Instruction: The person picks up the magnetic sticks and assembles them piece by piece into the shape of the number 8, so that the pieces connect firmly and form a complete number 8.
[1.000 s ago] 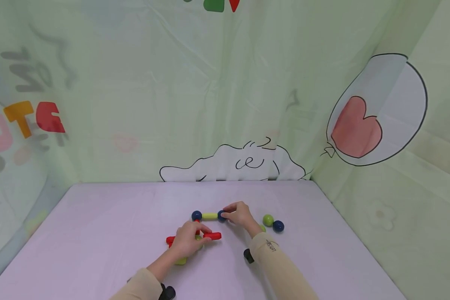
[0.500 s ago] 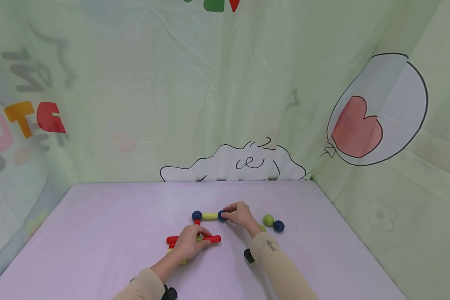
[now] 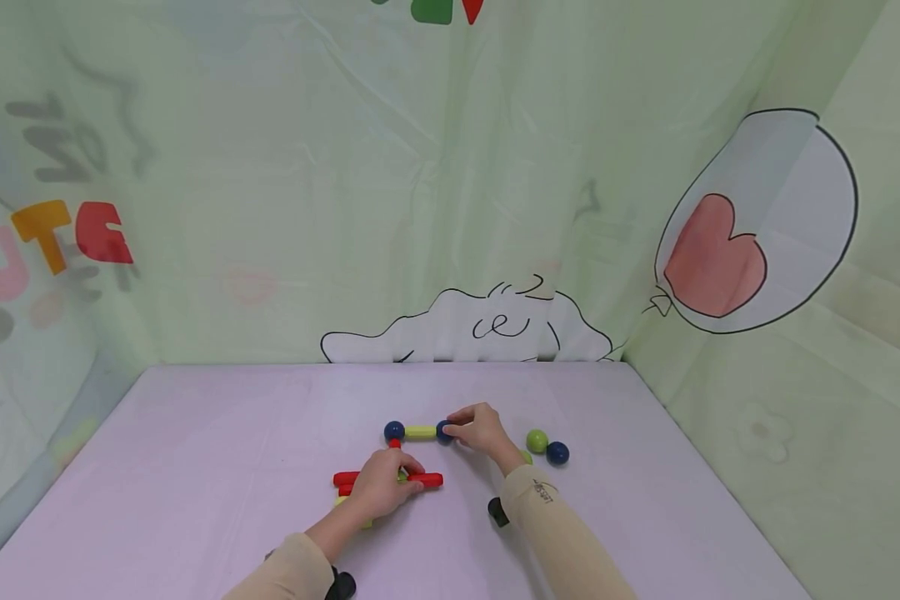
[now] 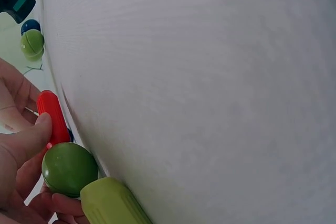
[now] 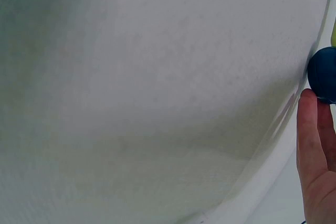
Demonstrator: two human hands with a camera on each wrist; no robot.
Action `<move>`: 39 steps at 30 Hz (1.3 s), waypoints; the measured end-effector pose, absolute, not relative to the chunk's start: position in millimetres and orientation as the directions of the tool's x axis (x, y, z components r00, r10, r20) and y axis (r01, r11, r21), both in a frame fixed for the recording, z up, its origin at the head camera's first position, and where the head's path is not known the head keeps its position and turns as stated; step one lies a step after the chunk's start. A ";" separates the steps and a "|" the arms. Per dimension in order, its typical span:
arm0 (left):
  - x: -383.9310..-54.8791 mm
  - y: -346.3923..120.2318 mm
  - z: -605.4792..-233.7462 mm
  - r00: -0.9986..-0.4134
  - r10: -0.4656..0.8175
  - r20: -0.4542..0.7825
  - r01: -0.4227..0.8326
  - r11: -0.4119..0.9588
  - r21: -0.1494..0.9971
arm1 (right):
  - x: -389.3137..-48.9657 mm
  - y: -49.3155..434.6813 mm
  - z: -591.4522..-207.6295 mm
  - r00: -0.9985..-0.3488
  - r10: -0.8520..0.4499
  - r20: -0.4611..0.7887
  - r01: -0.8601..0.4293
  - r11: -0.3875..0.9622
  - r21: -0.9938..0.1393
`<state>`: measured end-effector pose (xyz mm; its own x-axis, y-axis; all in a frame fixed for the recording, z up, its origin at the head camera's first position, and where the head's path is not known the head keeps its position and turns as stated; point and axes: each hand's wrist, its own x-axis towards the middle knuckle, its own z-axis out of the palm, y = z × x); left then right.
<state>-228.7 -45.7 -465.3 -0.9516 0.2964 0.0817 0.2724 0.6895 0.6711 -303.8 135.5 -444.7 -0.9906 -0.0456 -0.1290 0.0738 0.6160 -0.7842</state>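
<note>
On the table, my left hand (image 3: 378,485) pinches a red rod (image 3: 427,481) between thumb and fingers. In the left wrist view this ribbed rod (image 4: 54,119) meets a green ball (image 4: 69,169), with a yellow-green rod (image 4: 114,203) beside the ball. My right hand (image 3: 480,432) pinches a dark blue ball (image 3: 442,431) at the right end of a yellow rod (image 3: 421,433). A second blue ball (image 3: 394,431) caps that rod's left end, and a red rod (image 3: 395,444) runs from it toward my left hand. That hand hides much of the joined pieces beneath.
Right of my right hand lie a green ball (image 3: 537,441) and a blue ball (image 3: 558,453), touching. Another green ball (image 3: 526,457) is partly hidden by the right wrist. More red rods (image 3: 345,479) stick out left of my left hand. Fabric walls enclose the table (image 3: 232,442).
The red rod in my left hand has swung down slightly at its right end, into line with the red rod on the left. My right hand stays on the blue ball.
</note>
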 end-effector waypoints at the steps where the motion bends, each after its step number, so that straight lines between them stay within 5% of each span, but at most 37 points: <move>1: -228.7 -45.6 -465.4 -0.951 0.297 0.083 0.274 0.691 0.669 | -304.1 135.7 -445.0 -0.991 -0.047 -0.129 0.073 0.615 -0.785; 26: -227.0 -49.4 -459.8 -0.952 0.301 0.063 0.267 0.710 0.651 | -306.1 136.4 -447.4 -0.989 -0.053 -0.141 0.079 0.616 -0.784; 39: -224.7 -72.2 -447.3 -0.962 0.250 0.110 0.248 0.633 0.734 | -306.4 137.1 -448.3 -0.990 -0.047 -0.134 0.079 0.602 -0.794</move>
